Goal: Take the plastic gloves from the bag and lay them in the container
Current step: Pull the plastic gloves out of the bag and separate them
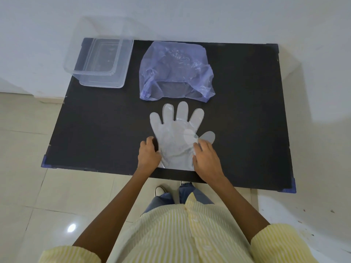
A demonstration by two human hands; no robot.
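Observation:
Clear plastic gloves (175, 133) lie flat on the black table (95, 130), fingers pointing away from me, stacked so that two thumbs show on the right. My left hand (149, 155) pinches the gloves' left edge near the cuff. My right hand (206, 158) rests with its fingers on the right edge, just below the thumbs. Behind the gloves sits the crumpled blue-violet plastic bag (174, 71), its mouth open toward me. The clear rectangular container (100, 62) stands open at the table's far left corner, with nothing in it that I can see.
A white wall runs behind the table. Pale floor tiles lie to the left and right. The table's near edge is just in front of my legs, with blue tape on its corners.

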